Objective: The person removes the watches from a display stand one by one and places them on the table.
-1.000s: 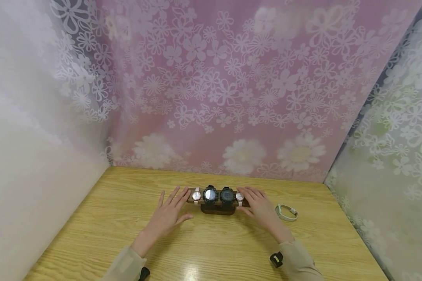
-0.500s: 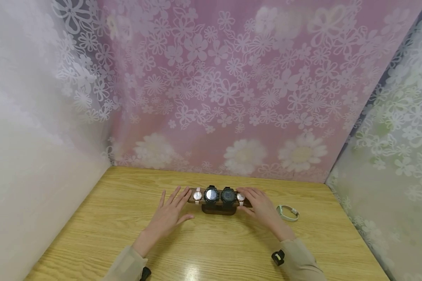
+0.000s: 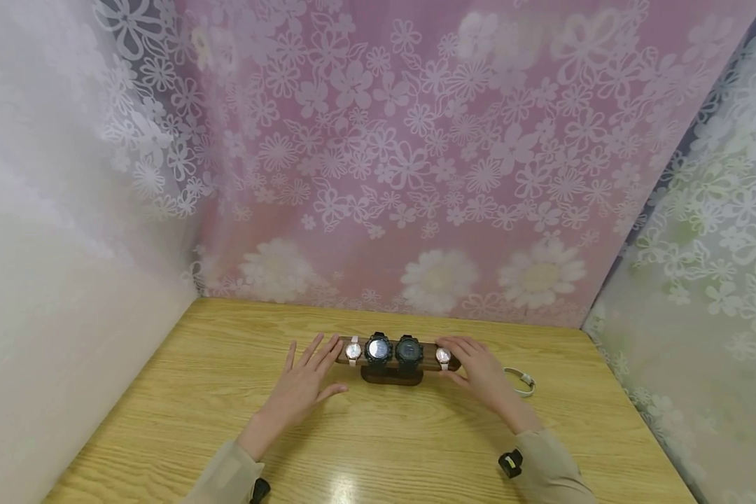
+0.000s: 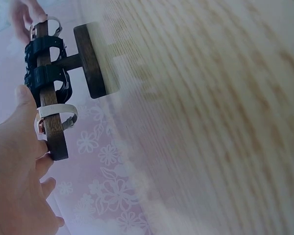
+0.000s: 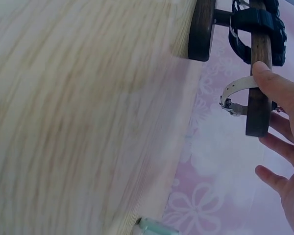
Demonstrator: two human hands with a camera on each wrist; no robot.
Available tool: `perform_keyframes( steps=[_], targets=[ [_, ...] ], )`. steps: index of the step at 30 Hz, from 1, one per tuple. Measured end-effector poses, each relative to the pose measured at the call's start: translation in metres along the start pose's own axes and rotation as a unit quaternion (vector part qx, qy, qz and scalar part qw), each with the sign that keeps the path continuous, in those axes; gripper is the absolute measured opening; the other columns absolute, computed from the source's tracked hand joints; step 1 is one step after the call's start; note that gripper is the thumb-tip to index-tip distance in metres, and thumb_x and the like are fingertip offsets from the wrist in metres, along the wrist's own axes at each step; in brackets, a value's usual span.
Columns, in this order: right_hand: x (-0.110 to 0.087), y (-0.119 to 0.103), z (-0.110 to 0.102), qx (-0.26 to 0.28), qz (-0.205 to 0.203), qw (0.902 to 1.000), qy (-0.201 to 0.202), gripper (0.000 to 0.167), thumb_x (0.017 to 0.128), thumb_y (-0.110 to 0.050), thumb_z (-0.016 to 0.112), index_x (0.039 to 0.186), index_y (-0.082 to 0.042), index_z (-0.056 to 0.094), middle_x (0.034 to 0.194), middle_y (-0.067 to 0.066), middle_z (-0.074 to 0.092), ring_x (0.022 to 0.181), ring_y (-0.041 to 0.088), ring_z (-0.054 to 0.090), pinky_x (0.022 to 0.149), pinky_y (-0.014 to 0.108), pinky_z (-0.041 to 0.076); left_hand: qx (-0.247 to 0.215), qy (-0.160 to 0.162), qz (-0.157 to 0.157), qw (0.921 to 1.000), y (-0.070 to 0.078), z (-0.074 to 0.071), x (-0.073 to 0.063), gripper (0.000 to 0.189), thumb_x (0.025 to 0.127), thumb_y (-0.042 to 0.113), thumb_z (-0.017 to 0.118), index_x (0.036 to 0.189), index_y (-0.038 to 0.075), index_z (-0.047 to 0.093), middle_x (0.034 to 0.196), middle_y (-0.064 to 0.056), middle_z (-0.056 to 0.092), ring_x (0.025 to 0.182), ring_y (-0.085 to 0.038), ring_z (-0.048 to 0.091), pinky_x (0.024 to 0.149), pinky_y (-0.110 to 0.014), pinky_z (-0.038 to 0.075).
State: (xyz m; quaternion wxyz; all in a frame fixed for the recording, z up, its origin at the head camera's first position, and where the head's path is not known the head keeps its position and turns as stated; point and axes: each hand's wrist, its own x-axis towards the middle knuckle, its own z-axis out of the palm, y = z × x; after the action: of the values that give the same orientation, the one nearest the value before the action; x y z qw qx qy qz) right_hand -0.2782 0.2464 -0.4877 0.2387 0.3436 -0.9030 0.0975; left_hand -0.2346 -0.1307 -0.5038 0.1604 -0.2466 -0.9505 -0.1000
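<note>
A dark wooden watch stand [image 3: 392,376] stands on the table, with its bar carrying several watches. Two black sports watches [image 3: 379,349] sit at the middle, flanked by a white-strapped watch [image 3: 353,351] on the left and another white-strapped watch [image 3: 443,356] near the right end. My right hand [image 3: 484,376] pinches that right watch; its thumb [image 5: 268,81] lies on the strap and the other fingers are behind the bar. My left hand [image 3: 297,386] has its fingers spread, fingertips at the bar's left end.
A pale green watch [image 3: 526,381] lies on the wooden table [image 3: 365,444], partly hidden behind my right hand. A pink floral curtain [image 3: 378,175] hangs behind the table, with pale sheets on both sides.
My right hand has slid the right white-strapped watch along the bar toward its right end, widening the gap to the black watches. The left hand stays in place.
</note>
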Motion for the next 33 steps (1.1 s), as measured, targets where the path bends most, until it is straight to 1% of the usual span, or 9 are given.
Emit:
perform_keyframes(
  steps=[6, 12, 18, 24, 26, 27, 29, 31, 33],
  targets=[
    [-0.006, 0.007, -0.002, 0.013, -0.007, 0.9996, 0.026, 0.067, 0.077, -0.024, 0.088, 0.137, -0.008, 0.062, 0.131, 0.013, 0.066, 0.121, 0.037, 0.06, 0.096, 0.062, 0.049, -0.007, 0.002, 0.0, 1.0, 0.001, -0.001, 0.0, 0.082, 0.095, 0.055, 0.061, 0.16, 0.012, 0.033, 0.165, -0.005, 0.03, 0.155, -0.029, 0.017, 0.122, -0.066, 0.005],
    [-0.012, 0.014, -0.005, -0.001, -0.005, 0.9994, 0.034, 0.068, 0.075, -0.023, 0.09, 0.136, -0.011, 0.063, 0.13, 0.011, 0.067, 0.118, 0.035, 0.061, 0.095, 0.06, 0.051, -0.013, 0.006, 0.001, 0.9999, 0.002, -0.002, 0.001, 0.082, 0.095, 0.054, 0.062, 0.159, 0.011, 0.035, 0.165, -0.005, 0.031, 0.155, -0.029, 0.018, 0.121, -0.066, 0.005],
    [-0.018, 0.02, -0.009, -0.008, 0.006, 0.999, 0.043, 0.06, 0.076, -0.023, 0.089, 0.131, -0.01, 0.066, 0.123, 0.009, 0.07, 0.114, 0.033, 0.063, 0.093, 0.055, 0.053, -0.005, 0.012, 0.003, 0.9999, 0.002, -0.001, 0.0, 0.082, 0.095, 0.054, 0.062, 0.159, 0.011, 0.035, 0.165, -0.005, 0.032, 0.154, -0.031, 0.021, 0.121, -0.067, 0.008],
    [-0.026, 0.021, -0.016, -0.015, 0.006, 0.9973, 0.071, 0.061, 0.073, -0.021, 0.09, 0.127, -0.007, 0.067, 0.12, 0.011, 0.07, 0.111, 0.035, 0.062, 0.091, 0.059, 0.051, -0.016, 0.022, 0.008, 0.9996, 0.001, 0.001, -0.001, 0.082, 0.094, 0.05, 0.067, 0.158, 0.009, 0.037, 0.164, -0.007, 0.034, 0.152, -0.034, 0.025, 0.12, -0.069, 0.01],
    [-0.028, 0.02, -0.018, -0.021, 0.002, 0.9966, 0.08, 0.056, 0.081, -0.034, 0.083, 0.128, -0.008, 0.067, 0.12, 0.011, 0.07, 0.111, 0.036, 0.062, 0.091, 0.06, 0.051, -0.017, 0.024, 0.008, 0.9995, 0.001, 0.001, -0.002, 0.082, 0.093, 0.05, 0.067, 0.158, 0.009, 0.037, 0.164, -0.007, 0.034, 0.152, -0.034, 0.025, 0.119, -0.069, 0.01],
    [-0.029, 0.021, -0.019, -0.023, 0.0, 0.9962, 0.084, 0.054, 0.087, -0.041, 0.077, 0.128, -0.008, 0.067, 0.12, 0.011, 0.069, 0.111, 0.036, 0.062, 0.091, 0.059, 0.051, -0.018, 0.025, 0.008, 0.9995, 0.001, 0.001, -0.002, 0.082, 0.093, 0.05, 0.067, 0.158, 0.009, 0.037, 0.164, -0.007, 0.034, 0.153, -0.034, 0.024, 0.119, -0.069, 0.01],
    [-0.03, 0.021, -0.021, -0.029, -0.003, 0.9953, 0.093, 0.056, 0.095, -0.054, 0.059, 0.127, -0.008, 0.067, 0.12, 0.011, 0.069, 0.111, 0.036, 0.062, 0.091, 0.059, 0.051, -0.014, 0.027, 0.008, 0.9995, 0.001, 0.001, -0.002, 0.082, 0.093, 0.051, 0.066, 0.158, 0.01, 0.037, 0.164, -0.007, 0.034, 0.153, -0.033, 0.024, 0.12, -0.069, 0.01],
    [-0.031, 0.022, -0.023, -0.035, -0.004, 0.9943, 0.101, 0.066, 0.099, -0.061, 0.04, 0.126, -0.009, 0.068, 0.12, 0.011, 0.069, 0.11, 0.036, 0.062, 0.09, 0.058, 0.052, -0.01, 0.03, 0.009, 0.9995, 0.001, 0.002, -0.001, 0.082, 0.093, 0.053, 0.065, 0.158, 0.01, 0.037, 0.164, -0.007, 0.034, 0.153, -0.033, 0.024, 0.12, -0.069, 0.011],
    [-0.032, 0.022, -0.025, -0.038, -0.005, 0.9934, 0.108, 0.069, 0.099, -0.063, 0.035, 0.125, -0.008, 0.068, 0.119, 0.011, 0.069, 0.109, 0.036, 0.062, 0.089, 0.058, 0.052, -0.008, 0.033, 0.011, 0.9994, 0.0, 0.002, -0.001, 0.082, 0.093, 0.053, 0.065, 0.158, 0.01, 0.037, 0.163, -0.007, 0.035, 0.152, -0.033, 0.025, 0.119, -0.069, 0.011]
  ],
)
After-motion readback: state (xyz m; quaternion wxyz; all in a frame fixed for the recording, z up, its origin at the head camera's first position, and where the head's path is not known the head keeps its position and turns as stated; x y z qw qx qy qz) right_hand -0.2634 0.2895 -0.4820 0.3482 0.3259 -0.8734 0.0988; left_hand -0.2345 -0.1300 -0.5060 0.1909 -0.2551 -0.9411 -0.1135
